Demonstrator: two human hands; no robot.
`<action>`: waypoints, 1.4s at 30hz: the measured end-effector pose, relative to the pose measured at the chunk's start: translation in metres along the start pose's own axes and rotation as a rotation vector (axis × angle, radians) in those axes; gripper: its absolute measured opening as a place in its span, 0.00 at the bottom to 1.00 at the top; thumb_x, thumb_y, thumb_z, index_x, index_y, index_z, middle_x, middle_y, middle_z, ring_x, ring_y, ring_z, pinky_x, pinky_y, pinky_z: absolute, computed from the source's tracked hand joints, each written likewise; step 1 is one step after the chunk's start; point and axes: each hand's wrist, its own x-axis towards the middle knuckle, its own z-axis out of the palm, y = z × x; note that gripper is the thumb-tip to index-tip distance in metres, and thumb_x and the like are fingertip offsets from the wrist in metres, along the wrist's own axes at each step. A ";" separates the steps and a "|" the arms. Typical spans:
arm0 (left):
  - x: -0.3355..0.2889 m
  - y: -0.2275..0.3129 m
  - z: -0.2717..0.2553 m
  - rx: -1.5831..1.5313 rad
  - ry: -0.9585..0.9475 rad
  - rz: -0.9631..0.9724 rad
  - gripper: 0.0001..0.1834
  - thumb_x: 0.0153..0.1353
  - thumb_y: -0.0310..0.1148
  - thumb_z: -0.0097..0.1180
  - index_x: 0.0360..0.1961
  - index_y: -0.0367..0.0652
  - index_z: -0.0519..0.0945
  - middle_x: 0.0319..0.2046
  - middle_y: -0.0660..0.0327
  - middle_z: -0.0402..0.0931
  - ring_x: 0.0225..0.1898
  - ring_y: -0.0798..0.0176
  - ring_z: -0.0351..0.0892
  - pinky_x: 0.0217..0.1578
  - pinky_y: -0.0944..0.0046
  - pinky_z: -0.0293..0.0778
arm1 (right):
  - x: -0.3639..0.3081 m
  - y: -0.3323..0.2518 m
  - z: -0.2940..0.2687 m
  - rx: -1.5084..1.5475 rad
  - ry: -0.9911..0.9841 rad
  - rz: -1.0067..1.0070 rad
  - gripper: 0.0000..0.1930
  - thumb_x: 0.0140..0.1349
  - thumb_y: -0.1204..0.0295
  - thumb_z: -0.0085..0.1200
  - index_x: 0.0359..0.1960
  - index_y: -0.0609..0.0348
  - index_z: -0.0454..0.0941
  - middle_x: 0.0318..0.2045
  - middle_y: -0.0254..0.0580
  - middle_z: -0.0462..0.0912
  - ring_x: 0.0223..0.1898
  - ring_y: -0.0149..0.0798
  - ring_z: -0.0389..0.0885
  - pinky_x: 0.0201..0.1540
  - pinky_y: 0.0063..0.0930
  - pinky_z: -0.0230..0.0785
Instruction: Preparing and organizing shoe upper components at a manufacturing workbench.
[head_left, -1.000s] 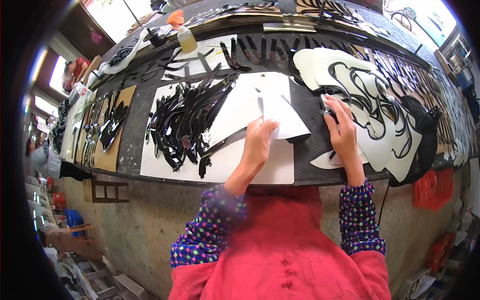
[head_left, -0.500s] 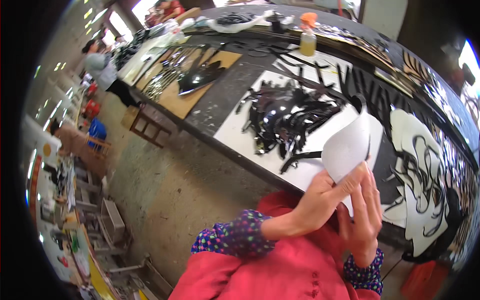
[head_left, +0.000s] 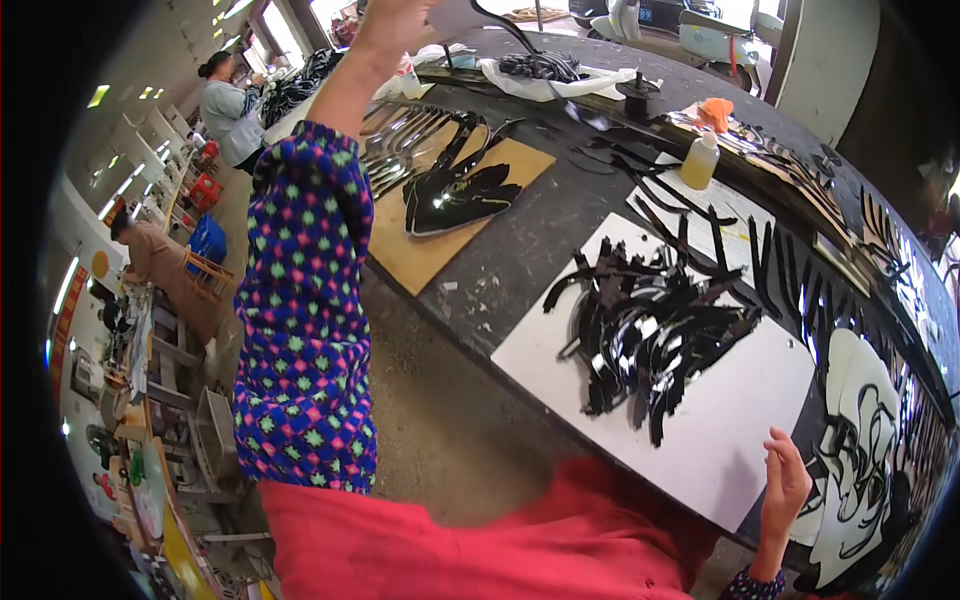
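Note:
My left arm is stretched far forward, and my left hand [head_left: 392, 28] is partly cut off by the top edge. Its closed fingers hold a thin greyish-white curved sheet [head_left: 448, 20], of which only a part shows. Close to that sheet a dark strip [head_left: 508, 25] curls downward. My right hand [head_left: 785, 485] is at the near right edge of the white board [head_left: 735, 450], fingers loosely bent and slightly apart, with nothing in them. A heap of glossy black strips [head_left: 650, 340] lies on the white board.
Left of the board, a brown board [head_left: 410, 260] bears glossy black pieces [head_left: 460, 200]. A spray bottle [head_left: 700, 160] of yellow liquid stands behind. At right lie pale sheets [head_left: 840, 540] with black strips. Two people [head_left: 228, 110] work at the far left; a stool [head_left: 208, 270] stands there.
My left hand has carried the pale sheet from in front of me far forward and left. My right hand has let go of it and moved right. The view has shifted.

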 end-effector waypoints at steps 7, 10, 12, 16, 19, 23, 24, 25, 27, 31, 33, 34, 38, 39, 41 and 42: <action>-0.050 -0.187 0.023 0.075 -0.303 -0.033 0.19 0.74 0.37 0.51 0.62 0.48 0.80 0.60 0.61 0.80 0.60 0.64 0.77 0.64 0.64 0.69 | 0.015 0.015 0.021 -0.061 -0.007 0.083 0.05 0.68 0.82 0.53 0.41 0.69 0.81 0.46 0.51 0.87 0.46 0.43 0.87 0.51 0.31 0.76; -0.136 -0.260 0.031 0.197 -0.402 -0.238 0.19 0.72 0.33 0.46 0.58 0.48 0.84 0.65 0.57 0.74 0.65 0.54 0.73 0.68 0.60 0.63 | 0.022 0.012 0.027 -0.056 -0.051 0.137 0.05 0.67 0.83 0.54 0.42 0.70 0.80 0.44 0.51 0.87 0.43 0.44 0.87 0.48 0.31 0.77; -0.174 -0.296 0.022 0.364 -0.496 -0.193 0.22 0.72 0.27 0.40 0.57 0.50 0.85 0.68 0.56 0.72 0.70 0.54 0.67 0.72 0.60 0.56 | 0.030 0.008 0.032 -0.069 -0.061 0.071 0.05 0.66 0.83 0.55 0.42 0.70 0.80 0.43 0.52 0.87 0.41 0.44 0.88 0.46 0.30 0.78; -0.176 -0.335 0.018 0.147 -0.372 -0.122 0.22 0.71 0.25 0.40 0.56 0.47 0.86 0.69 0.57 0.71 0.73 0.57 0.63 0.73 0.63 0.53 | 0.050 0.008 0.047 -0.122 -0.005 0.063 0.07 0.64 0.84 0.57 0.43 0.69 0.81 0.42 0.52 0.87 0.42 0.45 0.88 0.48 0.32 0.78; -0.146 -0.336 0.029 0.434 -0.598 -0.063 0.23 0.72 0.27 0.36 0.58 0.44 0.84 0.67 0.57 0.74 0.71 0.57 0.67 0.72 0.63 0.56 | 0.067 0.024 0.058 -0.216 -0.016 0.030 0.09 0.64 0.81 0.58 0.45 0.65 0.83 0.44 0.51 0.87 0.46 0.50 0.87 0.50 0.36 0.78; -0.123 -0.330 0.047 0.377 -0.441 0.132 0.24 0.69 0.18 0.37 0.59 0.37 0.81 0.68 0.53 0.72 0.71 0.54 0.67 0.71 0.61 0.59 | 0.088 0.056 0.049 -0.195 0.040 -0.078 0.09 0.65 0.78 0.58 0.45 0.63 0.82 0.44 0.48 0.86 0.46 0.49 0.85 0.50 0.38 0.78; -0.124 -0.332 0.051 0.388 -0.385 0.033 0.24 0.69 0.18 0.38 0.61 0.35 0.80 0.68 0.54 0.72 0.71 0.55 0.67 0.71 0.61 0.59 | 0.090 0.061 0.045 -0.188 0.046 -0.053 0.08 0.65 0.78 0.58 0.45 0.63 0.82 0.44 0.47 0.86 0.45 0.49 0.85 0.50 0.38 0.78; -0.126 -0.337 0.057 0.344 -0.532 0.046 0.25 0.68 0.18 0.38 0.62 0.35 0.79 0.68 0.54 0.71 0.71 0.55 0.67 0.71 0.61 0.59 | 0.093 0.065 0.041 -0.188 0.068 -0.098 0.08 0.65 0.78 0.58 0.44 0.63 0.82 0.43 0.47 0.86 0.45 0.49 0.85 0.49 0.37 0.78; -0.129 -0.350 0.061 0.268 -0.589 -0.064 0.25 0.69 0.18 0.36 0.63 0.35 0.78 0.69 0.54 0.71 0.71 0.56 0.67 0.70 0.61 0.59 | 0.095 0.069 0.033 -0.174 0.076 -0.130 0.07 0.65 0.78 0.58 0.43 0.63 0.81 0.43 0.45 0.86 0.44 0.49 0.85 0.49 0.37 0.78; -0.121 -0.372 0.062 0.393 -0.608 -0.073 0.27 0.65 0.16 0.36 0.62 0.35 0.78 0.69 0.53 0.71 0.73 0.54 0.64 0.71 0.59 0.58 | 0.089 0.079 0.005 -0.248 0.153 -0.149 0.08 0.64 0.78 0.58 0.44 0.62 0.81 0.42 0.46 0.86 0.42 0.50 0.84 0.47 0.39 0.78; -0.117 -0.365 0.059 0.567 -0.620 -0.003 0.31 0.59 0.14 0.37 0.62 0.37 0.78 0.68 0.52 0.71 0.73 0.50 0.64 0.71 0.55 0.59 | 0.079 0.093 -0.021 -0.395 0.310 -0.100 0.09 0.65 0.79 0.58 0.46 0.62 0.81 0.46 0.46 0.86 0.45 0.49 0.85 0.50 0.38 0.77; -0.117 -0.356 0.061 0.738 -0.630 0.089 0.31 0.59 0.14 0.37 0.62 0.37 0.78 0.68 0.51 0.71 0.73 0.49 0.64 0.71 0.54 0.59 | 0.070 0.102 -0.038 -0.473 0.370 -0.061 0.10 0.65 0.79 0.58 0.47 0.63 0.81 0.47 0.46 0.86 0.47 0.49 0.85 0.51 0.37 0.77; -0.130 -0.282 0.095 0.952 -0.483 0.248 0.29 0.61 0.15 0.39 0.62 0.38 0.78 0.65 0.50 0.74 0.69 0.45 0.68 0.68 0.52 0.64 | 0.016 0.143 -0.112 -0.910 0.600 0.210 0.17 0.68 0.69 0.58 0.55 0.67 0.78 0.56 0.59 0.81 0.59 0.56 0.79 0.63 0.42 0.69; -0.138 -0.255 0.105 0.966 -0.432 0.191 0.28 0.62 0.15 0.40 0.62 0.38 0.78 0.64 0.50 0.75 0.68 0.44 0.70 0.67 0.52 0.65 | -0.001 0.149 -0.127 -0.884 0.522 0.277 0.20 0.68 0.67 0.59 0.57 0.68 0.77 0.57 0.61 0.80 0.61 0.58 0.77 0.64 0.44 0.68; -0.157 -0.201 0.144 0.845 -0.375 0.208 0.21 0.67 0.21 0.47 0.58 0.38 0.81 0.61 0.51 0.78 0.61 0.47 0.78 0.62 0.55 0.71 | -0.030 0.159 -0.137 -0.840 0.372 0.296 0.22 0.69 0.65 0.59 0.58 0.68 0.75 0.58 0.63 0.79 0.62 0.60 0.76 0.64 0.46 0.67; -0.174 -0.171 0.160 0.615 -0.345 0.189 0.20 0.65 0.20 0.48 0.55 0.37 0.83 0.59 0.50 0.79 0.60 0.49 0.79 0.62 0.55 0.72 | -0.043 0.162 -0.140 -0.829 0.284 0.376 0.22 0.69 0.65 0.59 0.58 0.67 0.75 0.58 0.63 0.78 0.61 0.61 0.76 0.63 0.48 0.68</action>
